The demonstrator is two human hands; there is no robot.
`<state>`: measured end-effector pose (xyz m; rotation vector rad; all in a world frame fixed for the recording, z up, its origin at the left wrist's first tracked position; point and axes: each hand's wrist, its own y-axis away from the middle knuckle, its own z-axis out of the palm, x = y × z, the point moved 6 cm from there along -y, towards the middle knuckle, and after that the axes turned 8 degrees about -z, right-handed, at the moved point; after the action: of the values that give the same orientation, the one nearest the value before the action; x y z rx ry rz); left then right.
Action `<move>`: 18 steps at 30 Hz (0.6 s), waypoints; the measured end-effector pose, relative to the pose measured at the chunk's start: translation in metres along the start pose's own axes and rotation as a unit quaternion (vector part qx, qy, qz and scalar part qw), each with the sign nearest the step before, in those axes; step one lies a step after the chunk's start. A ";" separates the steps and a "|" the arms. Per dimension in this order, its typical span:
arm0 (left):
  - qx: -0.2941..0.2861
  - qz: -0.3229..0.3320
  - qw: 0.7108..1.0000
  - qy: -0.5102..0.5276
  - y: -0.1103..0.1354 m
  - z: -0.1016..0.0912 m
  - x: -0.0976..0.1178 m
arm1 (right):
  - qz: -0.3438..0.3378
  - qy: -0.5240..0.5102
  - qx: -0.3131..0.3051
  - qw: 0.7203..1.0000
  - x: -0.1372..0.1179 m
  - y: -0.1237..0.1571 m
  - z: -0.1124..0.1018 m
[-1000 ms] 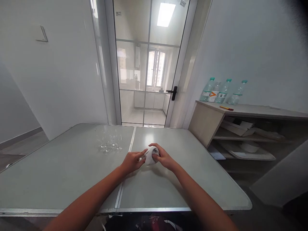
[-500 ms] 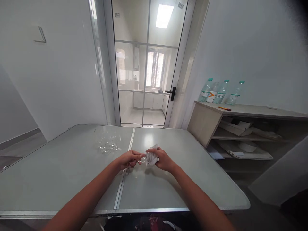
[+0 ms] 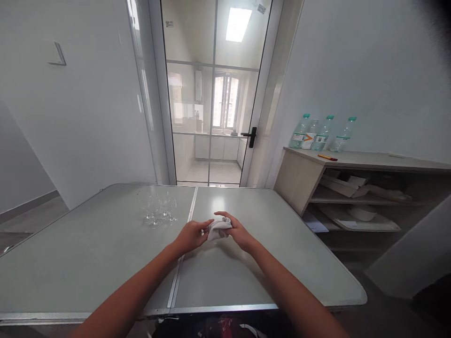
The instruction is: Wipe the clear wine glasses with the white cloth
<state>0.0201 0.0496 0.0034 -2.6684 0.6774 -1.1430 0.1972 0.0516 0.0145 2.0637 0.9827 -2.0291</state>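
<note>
Over the middle of the grey table (image 3: 225,277), my left hand (image 3: 192,236) is closed around a small clear stemmed glass (image 3: 205,231), mostly hidden by the fingers and the cloth. My right hand (image 3: 239,231) grips a white cloth (image 3: 219,228) that is bunched over the glass's other end. Its fingers curve along the top and far side of the cloth. To the left of my hands, several clear stemmed glasses (image 3: 155,213) stand upright in a close group on the table.
A metal seam (image 3: 183,249) runs across the table. Behind the table is a glass door (image 3: 211,94) with a black handle (image 3: 252,137). On the right, a wooden shelf unit (image 3: 299,176) carries several plastic bottles (image 3: 321,136) and an orange-yellow pen-like object (image 3: 327,157).
My left hand has turned and covers more of the glass. The cloth has been shifted and folded further over the glass, with my right hand's fingers repositioned.
</note>
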 end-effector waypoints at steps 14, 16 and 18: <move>0.160 -0.004 0.986 -0.055 0.005 -0.006 0.009 | -0.151 0.271 0.088 0.947 -0.012 0.001 0.001; 0.169 -0.031 0.985 0.012 0.005 -0.010 0.009 | -0.163 0.284 0.099 0.940 -0.015 0.003 -0.001; 0.168 -0.044 0.983 0.061 0.005 -0.013 0.007 | -0.165 0.282 0.102 0.940 -0.017 0.004 -0.005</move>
<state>0.0140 0.0426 0.0154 -2.3786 0.3461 -1.3199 0.2048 0.0450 0.0291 2.8570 1.3240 -1.7512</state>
